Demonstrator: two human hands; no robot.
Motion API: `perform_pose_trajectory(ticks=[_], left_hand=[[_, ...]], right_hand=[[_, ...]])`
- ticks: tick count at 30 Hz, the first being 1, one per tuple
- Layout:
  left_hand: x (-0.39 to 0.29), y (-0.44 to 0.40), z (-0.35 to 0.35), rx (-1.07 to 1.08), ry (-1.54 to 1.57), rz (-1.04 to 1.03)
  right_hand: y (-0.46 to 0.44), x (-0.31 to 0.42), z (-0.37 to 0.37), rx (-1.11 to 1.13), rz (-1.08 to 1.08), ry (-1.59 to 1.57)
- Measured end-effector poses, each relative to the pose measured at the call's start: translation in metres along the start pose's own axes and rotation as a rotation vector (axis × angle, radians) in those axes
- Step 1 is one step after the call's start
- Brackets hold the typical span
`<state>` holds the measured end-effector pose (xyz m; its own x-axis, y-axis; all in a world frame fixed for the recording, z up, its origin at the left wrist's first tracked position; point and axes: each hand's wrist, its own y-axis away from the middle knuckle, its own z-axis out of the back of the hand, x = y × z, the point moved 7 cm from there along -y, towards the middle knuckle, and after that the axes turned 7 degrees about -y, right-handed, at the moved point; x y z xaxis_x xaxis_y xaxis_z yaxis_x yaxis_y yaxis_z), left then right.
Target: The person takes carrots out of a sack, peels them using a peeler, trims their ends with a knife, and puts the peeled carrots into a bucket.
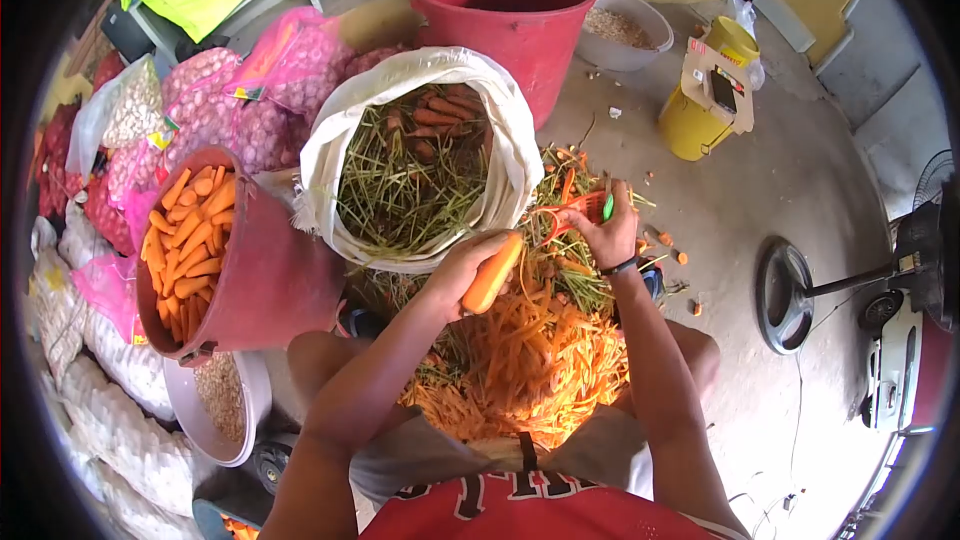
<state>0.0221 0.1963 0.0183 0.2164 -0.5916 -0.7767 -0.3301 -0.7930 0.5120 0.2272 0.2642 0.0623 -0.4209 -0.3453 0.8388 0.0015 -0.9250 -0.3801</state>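
Observation:
My left hand (464, 275) is wrapped around a peeled carrot (493, 275), smooth and bright orange, held over the floor between my legs. To its right, my right hand (607, 231) grips an orange-red peeler (560, 220) with a green part near the thumb; its head points left and stands apart from the carrot. Below both hands lies a large heap of carrot peelings (520, 370). Just beyond my hands, a white sack (513, 125) stands with its mouth folded down, holding green stalks and several unpeeled carrots (443, 115).
At left a tilted red bucket (285, 270) holds peeled carrots (190, 240). Behind it are pink net bags of garlic or onions (200, 105). A large red tub (490, 30) stands past the sack. Rightward are a yellow bucket (685, 125) and a fan base (783, 295).

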Motion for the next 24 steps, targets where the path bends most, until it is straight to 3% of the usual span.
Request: perform_pose_trajectory(ticks=[1,5,8,12,14,16,18,20,21,24], left_hand=[[-0.001,-0.004,0.003,0.031,0.062,-0.039],[-0.004,-0.009,0.004,-0.057,0.200,-0.073],[0.002,-0.008,0.002,0.023,0.041,-0.066],[-0.002,-0.007,0.002,0.037,-0.017,-0.043],[-0.005,-0.006,0.002,0.039,0.085,-0.054],[-0.006,-0.006,0.001,0.107,0.150,-0.058],[-0.004,-0.005,0.003,0.074,0.110,-0.066],[-0.002,-0.004,0.000,0.052,0.065,-0.067],[-0.001,-0.004,0.002,0.046,0.010,-0.083],[-0.003,-0.001,0.004,-0.008,-0.026,-0.015]], right_hand=[[0.000,-0.003,0.001,-0.024,-0.049,-0.082],[0.036,0.068,-0.039,0.253,0.373,-0.029],[0.023,0.027,-0.032,0.249,0.177,-0.003],[-0.003,-0.001,0.007,-0.033,-0.030,0.127],[0.008,-0.002,-0.012,0.056,-0.031,-0.144],[0.027,0.048,-0.032,0.188,0.276,-0.106],[0.034,0.057,-0.040,0.274,0.317,-0.017],[0.019,0.037,-0.026,0.182,0.275,0.030],[0.010,0.016,-0.016,0.139,0.073,0.022],[-0.001,-0.004,0.005,-0.040,0.043,0.130]])
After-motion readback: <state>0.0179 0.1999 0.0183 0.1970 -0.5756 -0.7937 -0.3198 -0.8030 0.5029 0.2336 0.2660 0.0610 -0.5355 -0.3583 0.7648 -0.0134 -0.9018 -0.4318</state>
